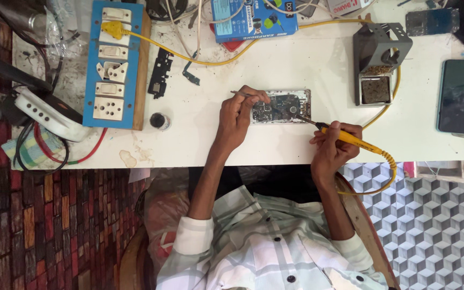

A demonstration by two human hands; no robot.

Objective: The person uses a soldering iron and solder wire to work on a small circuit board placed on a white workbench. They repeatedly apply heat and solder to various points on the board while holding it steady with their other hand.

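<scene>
At the middle of the white worktable (275,64) we find an opened phone (281,106), back cover off, circuit board exposed, lying flat near the front edge. Our left hand (238,118) rests on the phone's left end, fingers pinched on thin metal tweezers (243,94) whose tips reach over the board. Our right hand (333,144) is closed around a yellow-handled soldering iron (345,136) — its tip touches the board's right portion. The two hands sit apart, one at each end. Beyond the phone stands a grey iron stand (378,62) with a sponge tray. A blue switchboard (111,64) lies well to the left — a dark phone (460,95) at far right.
</scene>
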